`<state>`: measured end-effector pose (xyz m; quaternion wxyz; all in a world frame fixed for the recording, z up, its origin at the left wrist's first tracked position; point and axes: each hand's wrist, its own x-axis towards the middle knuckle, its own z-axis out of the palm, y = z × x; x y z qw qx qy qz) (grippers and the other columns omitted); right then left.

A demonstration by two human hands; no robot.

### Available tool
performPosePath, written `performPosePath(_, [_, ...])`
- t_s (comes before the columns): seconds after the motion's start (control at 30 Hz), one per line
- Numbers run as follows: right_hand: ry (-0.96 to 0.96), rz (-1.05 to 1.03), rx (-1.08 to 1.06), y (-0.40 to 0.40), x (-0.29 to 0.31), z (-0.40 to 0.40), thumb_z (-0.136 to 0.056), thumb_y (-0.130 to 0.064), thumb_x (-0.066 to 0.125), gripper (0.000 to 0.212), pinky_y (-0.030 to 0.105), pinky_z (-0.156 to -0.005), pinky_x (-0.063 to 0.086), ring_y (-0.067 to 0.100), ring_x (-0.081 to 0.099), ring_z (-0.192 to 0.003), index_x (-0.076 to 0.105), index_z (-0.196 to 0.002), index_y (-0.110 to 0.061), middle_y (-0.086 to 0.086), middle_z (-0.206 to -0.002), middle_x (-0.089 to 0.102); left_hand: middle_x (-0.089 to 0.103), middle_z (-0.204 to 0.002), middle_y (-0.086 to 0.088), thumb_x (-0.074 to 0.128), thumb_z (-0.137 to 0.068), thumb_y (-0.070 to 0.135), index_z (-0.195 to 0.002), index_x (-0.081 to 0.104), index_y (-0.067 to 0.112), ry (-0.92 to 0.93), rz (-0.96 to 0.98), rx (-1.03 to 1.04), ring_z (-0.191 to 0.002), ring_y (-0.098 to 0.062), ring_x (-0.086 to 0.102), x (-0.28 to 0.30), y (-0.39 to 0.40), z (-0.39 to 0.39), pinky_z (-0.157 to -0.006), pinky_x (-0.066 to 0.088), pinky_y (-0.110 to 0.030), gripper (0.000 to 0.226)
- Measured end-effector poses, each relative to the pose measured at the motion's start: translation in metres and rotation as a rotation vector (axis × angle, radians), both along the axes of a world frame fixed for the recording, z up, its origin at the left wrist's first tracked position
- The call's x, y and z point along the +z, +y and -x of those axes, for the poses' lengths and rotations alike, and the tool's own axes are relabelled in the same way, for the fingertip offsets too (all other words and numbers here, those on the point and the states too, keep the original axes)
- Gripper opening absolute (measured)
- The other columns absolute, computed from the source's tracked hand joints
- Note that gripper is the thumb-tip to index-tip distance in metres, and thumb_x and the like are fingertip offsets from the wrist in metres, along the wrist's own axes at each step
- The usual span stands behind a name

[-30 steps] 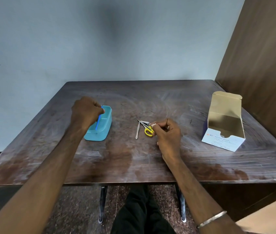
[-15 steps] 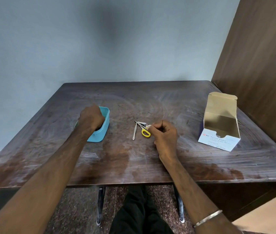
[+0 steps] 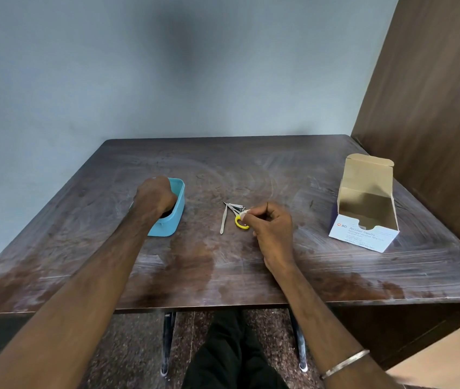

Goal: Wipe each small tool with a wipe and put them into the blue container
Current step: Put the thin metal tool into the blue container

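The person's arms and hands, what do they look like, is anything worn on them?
Both forearms are bare, with no sleeves and no gloves in view. The left hand shows no ring or band. The right hand has a thin silver metal bangle on its wrist. No watch, markings or tape can be seen on either arm.

Counts, placed from the blue container [image 3: 171, 217]:
- Blue container: one.
- Small tools right of it, lying in a cluster: one yellow-handled scissors [image 3: 240, 220], one metal tweezers [image 3: 224, 220], one nail clipper [image 3: 235, 206].
- White wipe [image 3: 245, 212]: one, just beyond the cluster.
- Open cardboard swab box [image 3: 365, 209]: one, far right of the container.
- Hands: two.
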<state>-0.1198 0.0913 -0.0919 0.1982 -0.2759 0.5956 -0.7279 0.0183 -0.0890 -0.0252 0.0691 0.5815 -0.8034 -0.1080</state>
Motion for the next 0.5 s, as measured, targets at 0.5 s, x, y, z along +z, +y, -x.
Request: performPosePath(0.5, [-0.064,0.032,-0.012,0.001,0.003,-0.001,-0.081,0.004,0.076,0.018,0.014,-0.050,0.045,0.003,0.065,-0.062,0.074,-0.080,-0.015,-0.002,-0.073,0.074,0.066,-0.067,-0.013,0.058,-0.082,0.018,-0.067,0.070,0.007,0.186,0.402,-0.108,-0.068,-0.032,0.063,0.020,0.034,0.019,-0.060,0.037,-0.029,0.022])
